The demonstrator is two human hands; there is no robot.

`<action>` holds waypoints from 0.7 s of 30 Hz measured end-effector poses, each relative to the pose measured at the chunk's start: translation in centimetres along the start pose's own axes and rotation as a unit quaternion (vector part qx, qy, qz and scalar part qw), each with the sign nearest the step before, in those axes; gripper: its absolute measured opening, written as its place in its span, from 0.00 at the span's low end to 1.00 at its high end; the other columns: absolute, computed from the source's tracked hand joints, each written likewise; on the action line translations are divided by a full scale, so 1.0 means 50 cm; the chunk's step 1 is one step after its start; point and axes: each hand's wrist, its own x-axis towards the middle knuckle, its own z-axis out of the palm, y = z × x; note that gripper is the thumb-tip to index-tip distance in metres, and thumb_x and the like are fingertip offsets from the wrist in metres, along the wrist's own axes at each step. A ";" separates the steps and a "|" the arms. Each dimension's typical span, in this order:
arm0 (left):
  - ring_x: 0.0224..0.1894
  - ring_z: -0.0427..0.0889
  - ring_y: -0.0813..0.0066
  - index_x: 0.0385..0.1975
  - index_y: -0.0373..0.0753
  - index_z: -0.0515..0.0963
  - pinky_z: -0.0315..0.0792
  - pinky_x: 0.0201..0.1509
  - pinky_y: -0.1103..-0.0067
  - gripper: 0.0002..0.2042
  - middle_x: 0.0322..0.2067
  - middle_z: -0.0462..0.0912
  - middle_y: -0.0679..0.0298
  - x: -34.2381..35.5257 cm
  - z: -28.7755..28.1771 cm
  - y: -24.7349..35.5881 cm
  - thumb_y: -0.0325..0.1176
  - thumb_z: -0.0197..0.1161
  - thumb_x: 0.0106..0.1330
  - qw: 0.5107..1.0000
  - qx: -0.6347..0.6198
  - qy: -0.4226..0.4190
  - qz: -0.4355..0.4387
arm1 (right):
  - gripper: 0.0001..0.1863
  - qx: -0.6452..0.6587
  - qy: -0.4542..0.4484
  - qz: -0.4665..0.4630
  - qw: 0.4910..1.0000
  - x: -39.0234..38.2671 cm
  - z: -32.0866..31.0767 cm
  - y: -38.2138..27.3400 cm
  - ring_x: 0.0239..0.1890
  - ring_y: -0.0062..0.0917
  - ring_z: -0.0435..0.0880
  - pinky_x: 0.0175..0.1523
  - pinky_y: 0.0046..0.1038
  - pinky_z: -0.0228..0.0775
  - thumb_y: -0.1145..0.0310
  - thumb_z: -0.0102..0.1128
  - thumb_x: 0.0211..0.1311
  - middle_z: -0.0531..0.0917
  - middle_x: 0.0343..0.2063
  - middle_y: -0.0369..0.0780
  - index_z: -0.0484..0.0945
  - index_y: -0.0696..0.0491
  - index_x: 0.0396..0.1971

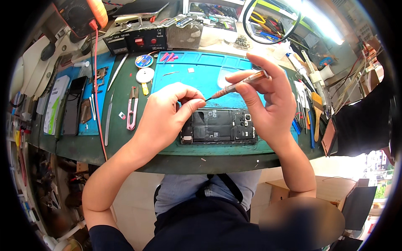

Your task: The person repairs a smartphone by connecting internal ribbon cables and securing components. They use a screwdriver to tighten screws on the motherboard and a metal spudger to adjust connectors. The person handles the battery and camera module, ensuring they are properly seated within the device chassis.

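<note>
An opened smartphone, its inner parts and camera lenses showing, lies flat on the blue work mat in front of me. Over its far edge, my right hand grips a small precision screwdriver between thumb and fingers, the shaft slanting down to the left. My left hand is pinched closed at the screwdriver's tip, above the phone's upper left corner. Whatever its fingertips may hold is too small to make out.
Left of the mat lie pink-handled pliers, a solder spool, tweezers and a dark phone. A brush and several tools are at the right. Behind stand a power unit and a ring-shaped lamp.
</note>
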 end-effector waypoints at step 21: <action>0.49 0.79 0.78 0.56 0.33 0.82 0.74 0.54 0.81 0.19 0.49 0.83 0.65 -0.079 -0.026 -0.005 0.40 0.71 0.75 0.945 -0.321 0.028 -0.061 | 0.25 0.014 0.033 -0.041 0.998 0.025 0.069 -0.040 0.36 0.20 0.92 0.43 0.22 0.83 0.79 0.67 0.71 0.90 0.35 0.39 0.74 0.59 0.67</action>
